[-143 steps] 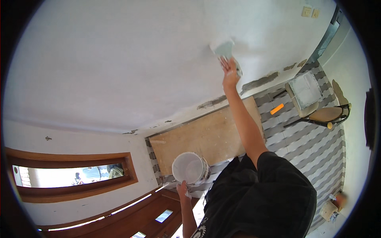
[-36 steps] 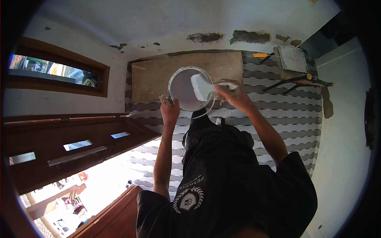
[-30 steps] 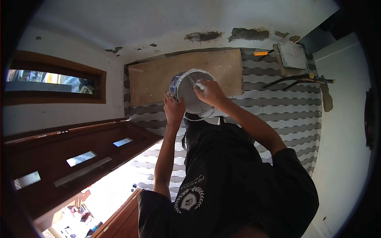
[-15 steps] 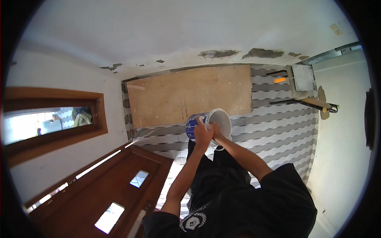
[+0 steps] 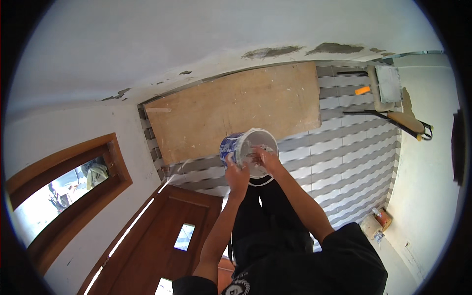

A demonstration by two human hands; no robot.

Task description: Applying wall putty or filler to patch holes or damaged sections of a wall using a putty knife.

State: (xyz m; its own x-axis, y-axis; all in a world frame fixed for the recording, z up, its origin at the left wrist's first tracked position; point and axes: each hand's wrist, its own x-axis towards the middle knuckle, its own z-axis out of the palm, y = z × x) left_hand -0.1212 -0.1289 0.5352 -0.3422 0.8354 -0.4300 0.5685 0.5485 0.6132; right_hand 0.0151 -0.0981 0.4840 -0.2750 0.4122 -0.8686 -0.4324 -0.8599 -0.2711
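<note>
1. The white wall (image 5: 196, 39) has grey patches (image 5: 337, 48) low down.
2. The floor (image 5: 339, 157) has grey and white stripes.
3. At left, bright light fills a brown-framed window (image 5: 69, 184).
4. Below it is a brown door (image 5: 152, 231) with small panes (image 5: 184, 237).
5. A chair (image 5: 405, 121) stands near the right wall (image 5: 427, 187).

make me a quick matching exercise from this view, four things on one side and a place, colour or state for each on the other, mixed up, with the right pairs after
Things
1. board
2. bucket
3. right hand
4. door

Place, colour or state
a. at the bucket's open mouth
b. reddish-brown, with glass panes
c. flat on the floor
d. blue and white outside, held by the left hand

Right pairs: 1-c, 2-d, 3-a, 4-b
</note>
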